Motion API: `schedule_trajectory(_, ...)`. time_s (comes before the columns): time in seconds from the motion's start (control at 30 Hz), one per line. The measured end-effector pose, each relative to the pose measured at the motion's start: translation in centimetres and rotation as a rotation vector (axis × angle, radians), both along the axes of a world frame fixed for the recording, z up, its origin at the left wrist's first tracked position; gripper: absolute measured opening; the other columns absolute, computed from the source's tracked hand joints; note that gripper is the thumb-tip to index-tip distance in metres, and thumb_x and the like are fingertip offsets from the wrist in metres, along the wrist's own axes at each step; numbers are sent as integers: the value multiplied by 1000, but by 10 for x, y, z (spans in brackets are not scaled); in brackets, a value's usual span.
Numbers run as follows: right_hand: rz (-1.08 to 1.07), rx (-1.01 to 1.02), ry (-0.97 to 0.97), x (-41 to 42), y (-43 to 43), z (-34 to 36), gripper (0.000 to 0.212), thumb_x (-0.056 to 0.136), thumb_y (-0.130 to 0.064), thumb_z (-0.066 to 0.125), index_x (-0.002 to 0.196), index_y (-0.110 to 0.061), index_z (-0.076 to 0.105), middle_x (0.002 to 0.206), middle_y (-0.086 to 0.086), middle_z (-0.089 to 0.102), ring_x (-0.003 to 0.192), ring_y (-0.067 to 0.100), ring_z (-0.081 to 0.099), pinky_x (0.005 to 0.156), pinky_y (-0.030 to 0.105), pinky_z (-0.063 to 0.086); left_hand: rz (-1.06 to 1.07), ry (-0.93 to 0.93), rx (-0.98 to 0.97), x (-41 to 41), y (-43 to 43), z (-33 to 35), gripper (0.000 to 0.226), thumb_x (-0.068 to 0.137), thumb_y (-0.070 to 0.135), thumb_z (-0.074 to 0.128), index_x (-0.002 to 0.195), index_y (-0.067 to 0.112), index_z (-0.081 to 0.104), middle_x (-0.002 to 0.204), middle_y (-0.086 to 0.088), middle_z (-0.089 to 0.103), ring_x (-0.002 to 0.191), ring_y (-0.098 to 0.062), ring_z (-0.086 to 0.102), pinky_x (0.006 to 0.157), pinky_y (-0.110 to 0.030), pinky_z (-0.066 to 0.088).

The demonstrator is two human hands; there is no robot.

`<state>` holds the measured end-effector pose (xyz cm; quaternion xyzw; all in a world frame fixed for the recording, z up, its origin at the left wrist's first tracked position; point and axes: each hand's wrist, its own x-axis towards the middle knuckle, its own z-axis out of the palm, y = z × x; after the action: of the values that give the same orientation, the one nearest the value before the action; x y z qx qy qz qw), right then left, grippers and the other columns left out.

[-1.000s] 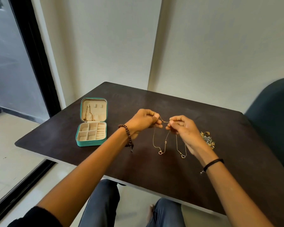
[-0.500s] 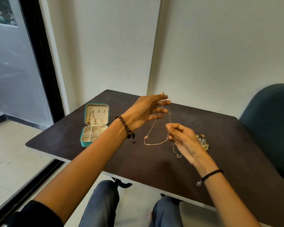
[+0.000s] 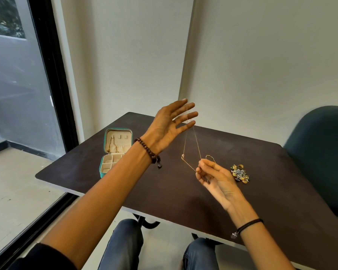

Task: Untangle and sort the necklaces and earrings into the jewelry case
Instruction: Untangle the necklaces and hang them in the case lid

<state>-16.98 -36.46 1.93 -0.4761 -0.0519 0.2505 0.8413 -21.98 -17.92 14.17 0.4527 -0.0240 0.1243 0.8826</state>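
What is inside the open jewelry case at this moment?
A gold chain hangs in the lid of the jewelry case; beige divided compartments show below. The left forearm covers the tray's right part, so anything there cannot be seen.

Left grip (image 3: 168, 125) raised above table (image 3: 271, 178), fingers (image 3: 185, 115) straight and spread, thin gold necklace (image 3: 197, 145) draped over them. Chain hangs down in two strands, small pendant (image 3: 183, 156) on left strand. Right grip (image 3: 217, 178) lower, pinches chain between thumb and fingertips. Open teal jewelry case (image 3: 101, 169) on table at left, partly behind left forearm, gold chain (image 3: 111, 147) in its lid. Pile of earrings (image 3: 240, 174) on table just beyond right grip. Bead bracelet (image 3: 147, 151) on left wrist, black band (image 3: 250, 224) on right. Dark green chair (image 3: 320, 149) at right.
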Motion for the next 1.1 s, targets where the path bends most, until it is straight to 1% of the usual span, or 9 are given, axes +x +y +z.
schedule_trajectory(0.13,-81,-60,-45,-2,0,5,34,72,-2,78,106,-2,71,96,16,76,89,25,75,88,38,58,92,-8,-39,2,10,-9,33,97,22,57,127,8,59,131,-12,64,112,-27,67,89,-41,58)
schedule_trajectory(0.3,-152,-378,-430,-8,4,30,30,80,-8,83,107,-4,70,92,13,79,90,24,77,78,25,59,161,41,22,3,19,-21,24,97,23,57,117,11,63,131,-13,63,114,-26,66,93,-42,56)
schedule_trajectory(0.43,-78,-496,-657,-8,13,60,25,78,-9,85,99,-6,72,87,9,79,83,21,78,77,20,57,174,87,120,2,18,-29,31,98,22,56,126,8,58,127,-14,65,113,-26,66,97,-43,54)
schedule_trajectory(0.57,8,-545,-781,-8,22,90,26,79,-8,85,101,-4,71,89,10,78,81,19,77,75,18,57,113,116,234,-1,11,-34,37,98,26,57,131,8,54,123,-12,67,107,-24,69,92,-38,57)
schedule_trajectory(0.67,23,-584,-867,-5,26,106,24,80,-11,85,100,-7,72,91,7,78,83,17,77,78,19,59,45,126,319,-2,4,-35,39,98,32,58,128,7,54,109,-11,71,94,-22,73,84,-36,60)
schedule_trajectory(0.77,-32,-623,-923,1,27,115,20,79,-16,86,95,-14,74,87,0,78,82,12,75,76,17,57,22,117,446,-2,0,-34,42,100,39,53,126,6,58,96,-12,70,85,-21,71,81,-34,61)
schedule_trajectory(0.9,-69,-607,-905,7,23,114,17,80,-17,85,93,-16,74,83,-5,77,81,7,75,73,15,55,-1,118,530,-1,-3,-31,46,103,43,46,121,4,61,87,-11,70,79,-22,69,76,-34,60)
schedule_trajectory(1.0,-72,-582,-856,6,21,107,20,81,-14,84,97,-9,74,84,-1,77,79,8,75,72,15,55,34,129,615,0,-3,-32,46,103,43,43,118,5,63,87,-10,69,81,-21,67,79,-34,60)
schedule_trajectory(1.1,-74,-558,-811,5,17,100,24,81,-13,84,100,-5,73,87,6,78,80,14,75,76,20,58,12,156,645,-1,-3,-32,46,104,45,41,119,7,63,86,-9,71,78,-19,68,77,-31,58)
